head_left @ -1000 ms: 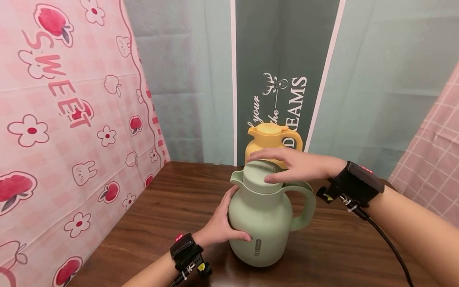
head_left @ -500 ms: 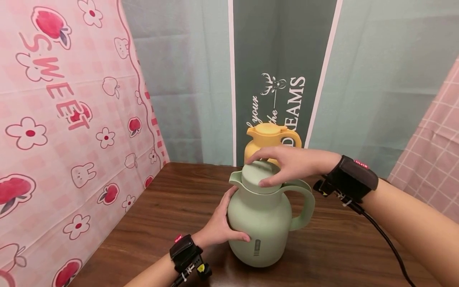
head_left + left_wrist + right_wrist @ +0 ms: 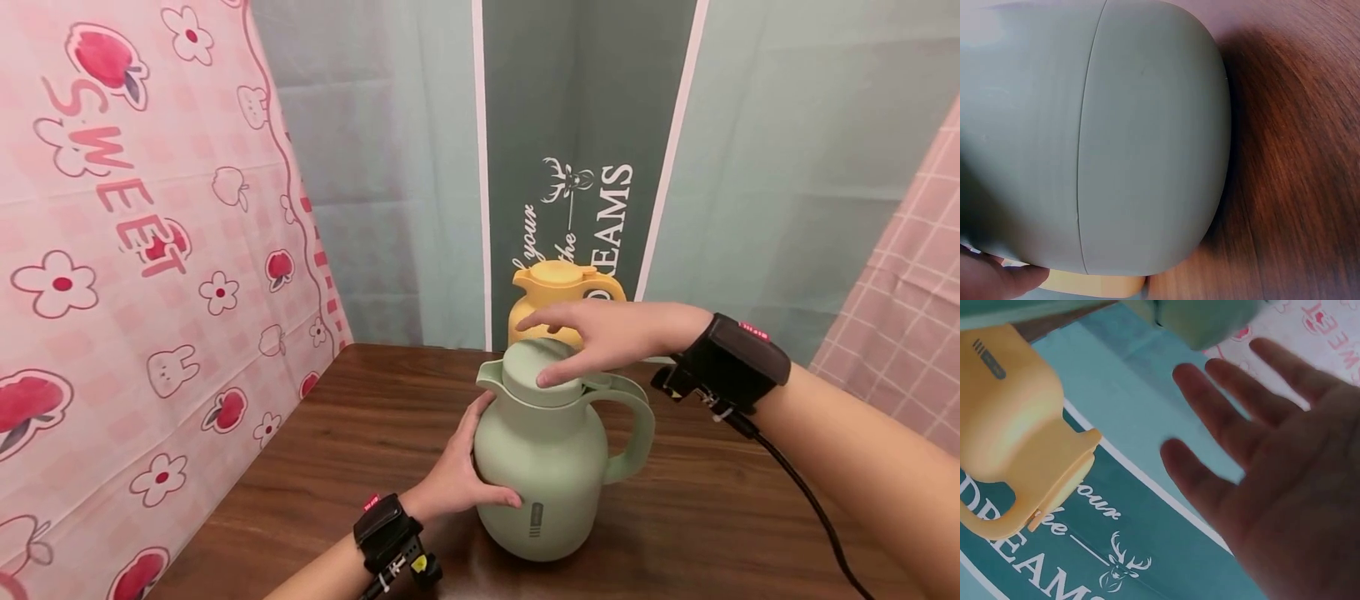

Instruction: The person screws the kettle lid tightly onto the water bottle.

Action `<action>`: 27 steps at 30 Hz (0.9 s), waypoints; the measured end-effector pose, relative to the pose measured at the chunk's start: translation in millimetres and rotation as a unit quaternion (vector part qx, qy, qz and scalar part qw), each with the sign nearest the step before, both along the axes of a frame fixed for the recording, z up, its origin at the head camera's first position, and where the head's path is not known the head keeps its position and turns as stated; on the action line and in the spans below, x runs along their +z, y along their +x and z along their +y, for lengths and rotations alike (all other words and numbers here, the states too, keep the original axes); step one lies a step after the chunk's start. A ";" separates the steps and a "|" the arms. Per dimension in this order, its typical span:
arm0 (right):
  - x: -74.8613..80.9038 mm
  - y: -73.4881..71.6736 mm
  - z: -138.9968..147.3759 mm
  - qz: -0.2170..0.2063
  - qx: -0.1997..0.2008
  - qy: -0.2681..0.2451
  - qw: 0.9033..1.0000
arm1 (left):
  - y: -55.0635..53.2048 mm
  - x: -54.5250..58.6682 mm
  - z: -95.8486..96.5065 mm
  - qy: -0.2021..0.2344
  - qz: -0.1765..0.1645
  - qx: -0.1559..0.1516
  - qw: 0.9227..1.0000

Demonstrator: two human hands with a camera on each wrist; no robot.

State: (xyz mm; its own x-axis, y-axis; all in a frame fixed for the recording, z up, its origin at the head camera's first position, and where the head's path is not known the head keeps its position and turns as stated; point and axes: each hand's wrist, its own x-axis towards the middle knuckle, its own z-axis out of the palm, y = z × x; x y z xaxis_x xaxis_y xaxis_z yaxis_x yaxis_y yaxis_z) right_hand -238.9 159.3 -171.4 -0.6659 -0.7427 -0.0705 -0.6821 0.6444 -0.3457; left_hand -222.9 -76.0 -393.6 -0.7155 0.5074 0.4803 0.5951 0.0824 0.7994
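A pale green thermos jug (image 3: pixel 540 467) stands upright on the wooden table, spout to the left and handle (image 3: pixel 639 433) to the right. My left hand (image 3: pixel 448 479) holds its body from the left, thumb across the front, other fingers passing behind. The left wrist view shows the jug's lower body (image 3: pixel 1147 137) meeting the table. Over the round green lid (image 3: pixel 536 367) is my right hand (image 3: pixel 618 333), fingers extended and spread, thumb by the lid's near side. The right wrist view shows its fingers (image 3: pixel 1229 419) loosely spread below the blurred green top, with nothing held.
Behind the green jug stands a yellow thermos jug (image 3: pixel 551 292) of similar shape, partly hidden by my right hand. Patterned cloths hang around the dark wood table (image 3: pixel 360 417): pink (image 3: pixel 150 325) at left, green-grey (image 3: pixel 420 167) at back. A cable runs from the right wrist camera.
My right hand's fingers, curled about the lid half a second ago, are now straighter and lifted. The left hand keeps its hold on the jug; the head view has shifted slightly.
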 end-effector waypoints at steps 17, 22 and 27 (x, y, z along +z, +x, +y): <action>-6.2 13.8 -12.1 0.167 -0.048 0.046 0.984 | -0.9 0.9 -1.0 -0.009 -0.013 0.000 1.000; -1.6 13.3 -12.2 0.136 -0.021 0.044 0.989 | -1.6 0.3 -0.3 -0.010 -0.008 0.002 1.000; 8.0 9.6 -8.8 0.006 0.042 0.019 0.999 | -0.7 0.0 -0.5 -0.006 -0.002 0.002 1.000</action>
State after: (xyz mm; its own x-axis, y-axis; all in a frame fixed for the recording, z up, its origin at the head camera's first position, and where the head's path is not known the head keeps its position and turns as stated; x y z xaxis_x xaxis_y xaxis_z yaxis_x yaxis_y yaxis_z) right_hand -229.3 150.5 -163.4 -0.6030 -0.7924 -0.0922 -0.7378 0.5979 -0.3133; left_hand -223.6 -76.6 -393.6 -0.7186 0.5108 0.4719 0.5923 0.0939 0.8002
